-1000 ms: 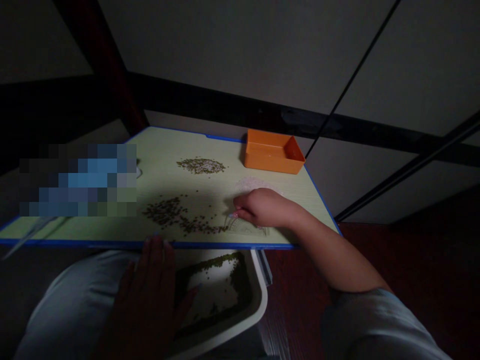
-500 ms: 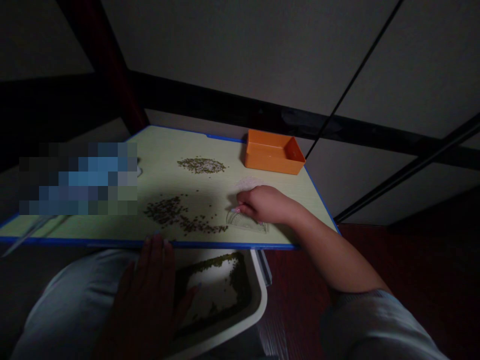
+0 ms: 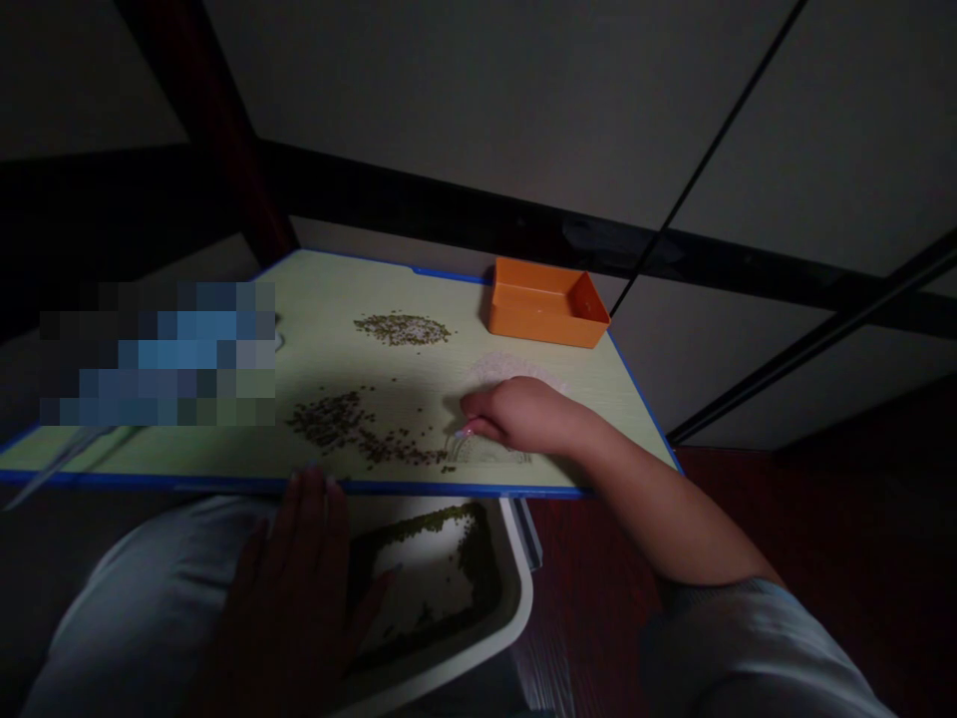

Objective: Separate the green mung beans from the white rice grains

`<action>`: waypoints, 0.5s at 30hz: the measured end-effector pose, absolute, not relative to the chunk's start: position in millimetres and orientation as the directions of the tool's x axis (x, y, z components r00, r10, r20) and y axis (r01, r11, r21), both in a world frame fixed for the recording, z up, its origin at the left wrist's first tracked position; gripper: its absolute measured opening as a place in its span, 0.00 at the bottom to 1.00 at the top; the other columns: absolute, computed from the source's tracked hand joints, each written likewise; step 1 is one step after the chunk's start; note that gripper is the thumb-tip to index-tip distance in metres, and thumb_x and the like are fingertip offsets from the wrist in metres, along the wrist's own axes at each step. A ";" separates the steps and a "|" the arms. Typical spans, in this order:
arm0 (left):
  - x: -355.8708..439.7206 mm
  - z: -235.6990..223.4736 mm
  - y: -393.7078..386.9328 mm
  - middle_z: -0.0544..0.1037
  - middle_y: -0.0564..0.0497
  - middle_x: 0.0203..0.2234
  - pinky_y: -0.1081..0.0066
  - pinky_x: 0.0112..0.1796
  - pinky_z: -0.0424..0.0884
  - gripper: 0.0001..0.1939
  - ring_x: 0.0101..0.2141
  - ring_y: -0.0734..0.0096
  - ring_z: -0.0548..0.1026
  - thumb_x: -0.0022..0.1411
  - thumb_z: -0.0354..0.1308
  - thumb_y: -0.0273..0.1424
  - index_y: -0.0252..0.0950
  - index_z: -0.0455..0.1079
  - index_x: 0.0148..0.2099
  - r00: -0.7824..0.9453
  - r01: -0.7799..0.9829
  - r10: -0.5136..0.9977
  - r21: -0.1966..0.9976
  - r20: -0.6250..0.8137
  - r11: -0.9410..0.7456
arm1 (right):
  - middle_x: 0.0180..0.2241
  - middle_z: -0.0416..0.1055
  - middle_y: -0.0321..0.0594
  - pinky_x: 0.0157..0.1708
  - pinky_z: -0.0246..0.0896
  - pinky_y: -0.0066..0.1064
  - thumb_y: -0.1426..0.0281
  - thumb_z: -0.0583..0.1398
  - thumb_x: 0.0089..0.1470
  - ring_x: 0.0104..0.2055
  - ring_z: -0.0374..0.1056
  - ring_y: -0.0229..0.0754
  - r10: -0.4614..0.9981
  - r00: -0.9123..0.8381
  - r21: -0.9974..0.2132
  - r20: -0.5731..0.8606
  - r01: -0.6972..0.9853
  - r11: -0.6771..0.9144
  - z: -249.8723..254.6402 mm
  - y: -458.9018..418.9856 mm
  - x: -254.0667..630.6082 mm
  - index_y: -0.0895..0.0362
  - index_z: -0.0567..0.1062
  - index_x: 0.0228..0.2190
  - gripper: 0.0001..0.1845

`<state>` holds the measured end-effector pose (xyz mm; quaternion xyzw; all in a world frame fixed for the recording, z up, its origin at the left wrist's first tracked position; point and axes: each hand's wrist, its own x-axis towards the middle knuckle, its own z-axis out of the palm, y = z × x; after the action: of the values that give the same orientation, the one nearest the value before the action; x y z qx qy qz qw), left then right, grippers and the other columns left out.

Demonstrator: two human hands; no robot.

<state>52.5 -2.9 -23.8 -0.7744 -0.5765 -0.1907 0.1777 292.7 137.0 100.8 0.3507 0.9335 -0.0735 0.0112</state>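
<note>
My right hand [image 3: 515, 414] is closed on a clear plastic protractor [image 3: 489, 451], whose straight edge lies against the pale tabletop [image 3: 598, 419]. Just left of it is a loose spread of small dark seeds or beans [image 3: 336, 421]. Pale fine grains [image 3: 504, 367] show behind the knuckles. Farther back sits a pile of greenish seeds [image 3: 405, 329]. My left hand [image 3: 299, 558] lies with fingers stretched out, fingertips at the blue front edge of the table. Beneath it stands a white-rimmed tub [image 3: 523, 588], with green seeds along its inner walls.
An orange open box [image 3: 545, 309] stands at the table's back right corner. At the left is a blurred-out blue object [image 3: 179, 349], with a pale pointed strip hanging over the edge. Cabinet panels [image 3: 478, 120] rise behind the table.
My right hand has moved slightly left and toward me with the protractor. More of the pale grains show behind it, and a few dark bits near its left end have shifted. My left hand stays put.
</note>
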 end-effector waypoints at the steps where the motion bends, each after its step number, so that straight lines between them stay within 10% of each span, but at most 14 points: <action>1: 52.8 -24.0 -2.5 0.45 0.29 0.66 0.43 0.54 0.60 0.44 0.64 0.41 0.50 0.57 0.42 0.49 0.25 0.36 0.66 0.261 0.961 0.826 -0.054 0.499 -0.271 | 0.25 0.67 0.35 0.26 0.38 0.28 0.62 0.51 0.60 0.24 0.51 0.34 0.647 -0.759 -0.137 -0.072 0.650 0.747 100.7 137.0 292.6 0.56 0.73 0.33 0.14; 15: 53.0 -25.3 -4.2 0.44 0.30 0.66 0.42 0.55 0.59 0.43 0.65 0.43 0.47 0.58 0.40 0.49 0.26 0.35 0.66 0.244 0.965 0.836 -0.038 0.491 -0.259 | 0.25 0.68 0.36 0.27 0.39 0.28 0.62 0.51 0.60 0.25 0.54 0.34 0.572 -0.819 -0.254 -0.041 0.562 0.787 98.8 130.8 286.8 0.57 0.72 0.31 0.15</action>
<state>53.0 -4.2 -25.3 -0.7704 -0.5846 -0.1903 0.1690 286.8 130.8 98.8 0.3001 0.9450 -0.1283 -0.0191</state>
